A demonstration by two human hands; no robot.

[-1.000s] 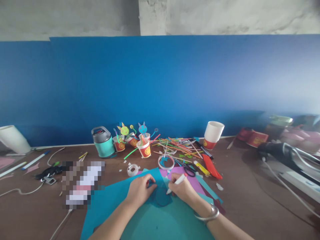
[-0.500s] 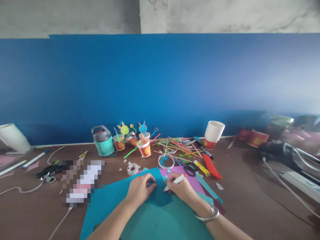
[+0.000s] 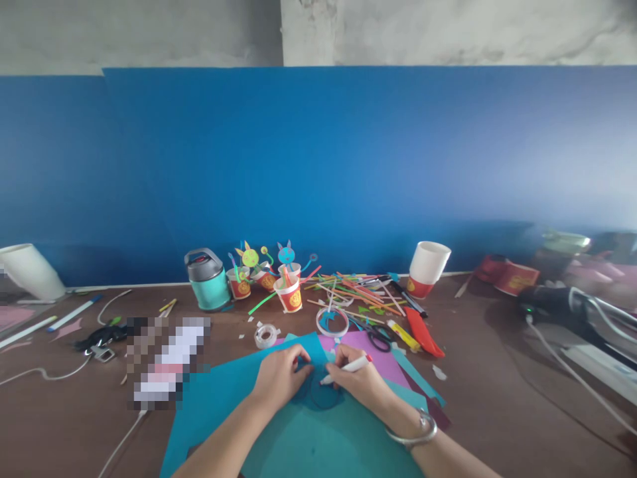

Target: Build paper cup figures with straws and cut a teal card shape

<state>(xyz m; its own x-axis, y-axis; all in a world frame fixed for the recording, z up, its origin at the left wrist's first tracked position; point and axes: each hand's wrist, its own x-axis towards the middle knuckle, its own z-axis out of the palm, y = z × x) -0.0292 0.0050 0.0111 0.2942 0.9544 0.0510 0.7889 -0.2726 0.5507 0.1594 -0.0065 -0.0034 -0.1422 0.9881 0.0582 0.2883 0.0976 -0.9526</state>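
Observation:
My right hand point(image 3: 351, 372) grips a white marker point(image 3: 355, 364) with a red end, its tip down at a small piece of dark blue paper point(image 3: 326, 395). A rounded dark outline shows on that piece. Curled on the paper just left of the outline, my left hand point(image 3: 281, 372) presses it down with thumb and fingertips. Under both hands lie large sheets of blue paper point(image 3: 213, 392) and teal paper point(image 3: 318, 445). A tape roll point(image 3: 266, 336), a larger tape ring point(image 3: 332, 323) and dark-handled scissors point(image 3: 379, 340) lie just beyond them.
Straws point(image 3: 353, 292) are heaped behind the tape ring. Decorated paper cups point(image 3: 288, 295) stand beside a teal flask point(image 3: 209, 289). White stacked cups point(image 3: 428, 265), a yellow cutter point(image 3: 403, 336) and a red pouch point(image 3: 423, 332) are on the right. Cables point(image 3: 572, 372) cross the table point(image 3: 478, 398).
The marker tip has moved a little left along the dark outline, and the marker leans lower. My left hand stays in place on the paper.

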